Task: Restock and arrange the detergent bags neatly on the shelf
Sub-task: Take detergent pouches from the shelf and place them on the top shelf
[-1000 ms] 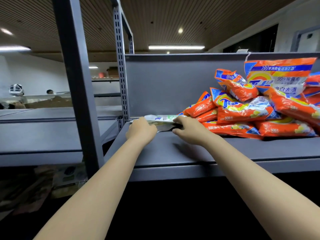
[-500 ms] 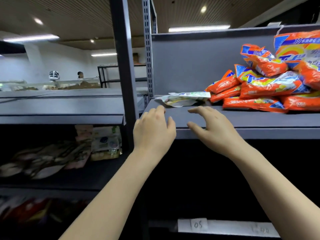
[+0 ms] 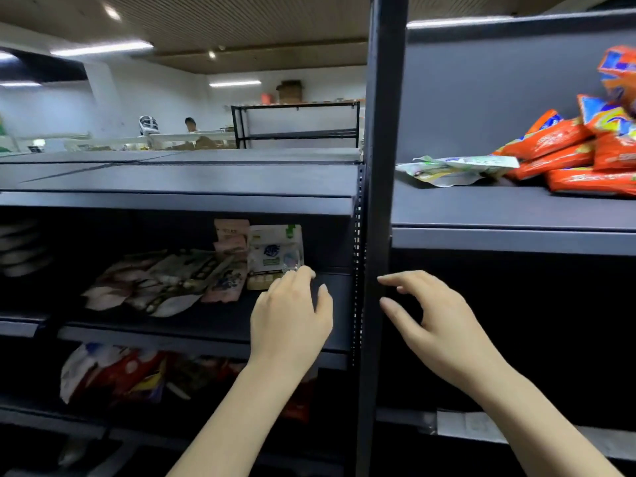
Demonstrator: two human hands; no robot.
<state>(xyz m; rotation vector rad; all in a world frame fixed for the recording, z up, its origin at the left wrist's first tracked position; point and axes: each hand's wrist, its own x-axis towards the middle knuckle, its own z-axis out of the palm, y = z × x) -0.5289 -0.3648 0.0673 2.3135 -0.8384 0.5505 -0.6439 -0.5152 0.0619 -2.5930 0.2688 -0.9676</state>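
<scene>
Two bare hands show, the left hand (image 3: 290, 313) and the right hand (image 3: 435, 325), each with loosely spread fingers and nothing in them. On the upper right shelf (image 3: 509, 208) lies one pale white-and-green bag (image 3: 457, 168) beside a heap of orange detergent bags (image 3: 564, 149), of which about seven can be counted before the picture's edge cuts the pile. One dark upright post (image 3: 380, 166) splits the view, left of it one white-and-green pouch (image 3: 275, 251) stands on the middle shelf beside a spread of flat pale packets (image 3: 155, 284) too blurred to count, and one person's head (image 3: 190, 123) shows far back.
</scene>
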